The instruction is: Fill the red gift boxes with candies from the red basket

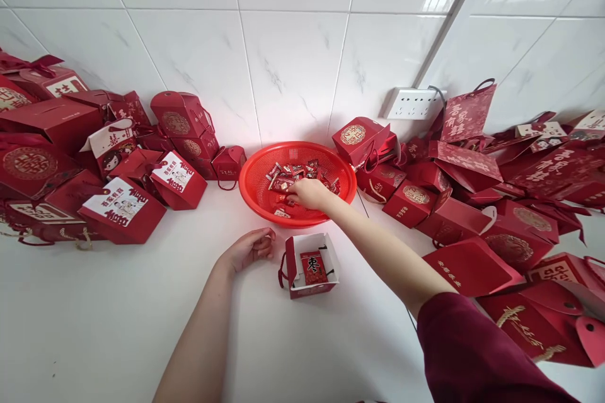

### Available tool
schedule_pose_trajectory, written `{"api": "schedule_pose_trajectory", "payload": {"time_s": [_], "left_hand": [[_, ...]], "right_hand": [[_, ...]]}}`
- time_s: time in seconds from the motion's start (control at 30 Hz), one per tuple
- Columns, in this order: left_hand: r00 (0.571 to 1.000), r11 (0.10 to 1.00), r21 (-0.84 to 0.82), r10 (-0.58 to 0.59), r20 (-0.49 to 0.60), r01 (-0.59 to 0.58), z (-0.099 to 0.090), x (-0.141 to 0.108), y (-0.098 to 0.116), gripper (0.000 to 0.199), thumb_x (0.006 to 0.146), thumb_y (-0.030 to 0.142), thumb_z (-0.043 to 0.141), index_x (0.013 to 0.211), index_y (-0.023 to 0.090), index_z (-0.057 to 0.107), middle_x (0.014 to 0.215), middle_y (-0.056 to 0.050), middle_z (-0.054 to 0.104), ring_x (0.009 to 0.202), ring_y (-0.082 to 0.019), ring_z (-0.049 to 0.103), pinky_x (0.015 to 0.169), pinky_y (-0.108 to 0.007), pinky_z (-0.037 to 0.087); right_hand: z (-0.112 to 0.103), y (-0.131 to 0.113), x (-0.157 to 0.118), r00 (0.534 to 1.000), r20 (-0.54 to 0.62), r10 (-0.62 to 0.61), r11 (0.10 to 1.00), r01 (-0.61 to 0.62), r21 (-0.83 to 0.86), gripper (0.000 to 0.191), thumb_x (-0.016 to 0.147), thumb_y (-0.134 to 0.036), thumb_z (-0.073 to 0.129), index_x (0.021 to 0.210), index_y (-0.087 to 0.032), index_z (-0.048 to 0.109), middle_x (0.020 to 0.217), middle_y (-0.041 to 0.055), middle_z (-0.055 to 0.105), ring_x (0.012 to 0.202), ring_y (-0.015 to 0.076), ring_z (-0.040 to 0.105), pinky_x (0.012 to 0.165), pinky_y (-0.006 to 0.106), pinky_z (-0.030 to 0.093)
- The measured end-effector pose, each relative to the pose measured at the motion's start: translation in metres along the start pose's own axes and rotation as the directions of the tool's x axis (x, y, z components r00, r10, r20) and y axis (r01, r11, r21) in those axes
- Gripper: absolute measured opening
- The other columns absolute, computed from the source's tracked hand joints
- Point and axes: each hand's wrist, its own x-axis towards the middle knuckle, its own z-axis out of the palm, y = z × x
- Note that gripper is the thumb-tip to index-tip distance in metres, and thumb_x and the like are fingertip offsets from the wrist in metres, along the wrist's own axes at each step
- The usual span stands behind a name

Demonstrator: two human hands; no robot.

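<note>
Right hand (pixel 306 192) is down in the red basket (pixel 254 186) among small wrapped packets (pixel 289 171); can't tell if it's pinching one. Left hand (pixel 251 249) is half-curled and empty beside the open box (pixel 309 291) on the bench (pixel 269 346). Packets look light but slick, so I'd grab an end. Box probably dents easily.

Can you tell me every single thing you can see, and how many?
Wall: one stretch of tiles, white, behind everything
Power strip: one, white, against the wall, right
Cable: one, dark, at the power strip
Table: one, white, underneath
Left boxes: too many overlap to count, mostly red
Right boxes: likewise
Basket: one, red, middle
Small packets: many, mostly red, inside basket
Open box: one, red and white, before basket
Packet: one, red, inside open box
Sleeve: one, maroon, right arm
Left hand: one, bare, left of open box
Right hand: one, bare, at basket's packets
</note>
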Motion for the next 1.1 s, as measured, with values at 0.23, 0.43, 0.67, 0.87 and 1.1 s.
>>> {"api": "schedule_pose_trajectory", "payload": {"time_s": [0.23, 0.43, 0.67, 0.87, 1.1], "left_hand": [[0.986, 0.961, 0.235, 0.163, -0.042, -0.148, 0.021, -0.034, 0.039, 0.038, 0.079, 0.044, 0.071, 0.058, 0.013, 0.064, 0.056, -0.002, 0.050, 0.053, -0.011, 0.042, 0.056, -0.025, 0.036], [0.785, 0.604, 0.601, 0.616, 0.064, -0.523, 0.115, -0.086, 0.106, 0.037, 0.092, 0.044, 0.056, 0.070, 0.016, 0.067, 0.065, -0.003, 0.056, 0.063, -0.014, 0.047, 0.061, -0.027, 0.036], [0.717, 0.632, 0.477, 0.697, -0.006, -0.610, 0.159, -0.071, 0.110, 0.020, 0.088, 0.037, 0.066, 0.099, 0.021, 0.070, 0.091, -0.003, 0.070, 0.082, -0.017, 0.063, 0.072, -0.026, 0.049], [0.674, 0.601, 0.427, 0.738, 0.027, -0.676, 0.141, -0.062, 0.110, 0.016, 0.089, 0.033, 0.066, 0.082, 0.019, 0.071, 0.074, 0.000, 0.067, 0.063, -0.012, 0.057, 0.057, -0.022, 0.043], [0.779, 0.693, 0.438, 0.627, 0.029, -0.573, 0.133, -0.058, 0.111, 0.032, 0.086, 0.047, 0.067, 0.103, 0.019, 0.068, 0.084, -0.006, 0.069, 0.078, -0.019, 0.063, 0.072, -0.028, 0.049]], "right_hand": [[-0.032, -0.024, -0.070, 0.836, -0.450, 0.314, 0.723, 0.097, 0.684, 0.039, 0.094, -0.055, 0.049, 0.081, -0.020, 0.055, 0.071, 0.0017, 0.067, 0.061, 0.0161, 0.064, 0.056, 0.025, 0.048], [-0.054, -0.070, -0.125, 0.668, -0.529, 0.524, 0.327, 0.416, 0.849, 0.032, 0.085, -0.050, 0.068, 0.082, -0.025, 0.048, 0.068, -0.0011, 0.062, 0.051, 0.0175, 0.063, 0.049, 0.031, 0.055], [-0.055, -0.078, -0.135, 0.807, -0.468, 0.360, 0.147, 0.446, 0.883, 0.030, 0.086, -0.047, 0.069, 0.081, -0.023, 0.053, 0.071, 0.0000, 0.067, 0.053, 0.0165, 0.067, 0.050, 0.031, 0.059], [-0.051, -0.071, -0.121, 0.873, -0.411, 0.264, 0.070, 0.408, 0.910, 0.029, 0.088, -0.045, 0.068, 0.080, -0.021, 0.054, 0.062, -0.0015, 0.066, 0.049, 0.0144, 0.066, 0.045, 0.024, 0.054], [-0.053, -0.056, -0.115, 0.762, -0.624, 0.171, 0.314, 0.558, 0.768, 0.005, 0.090, -0.030, 0.067, 0.090, -0.025, 0.066, 0.093, 0.0048, 0.069, 0.074, 0.0177, 0.068, 0.058, 0.030, 0.057]]}}
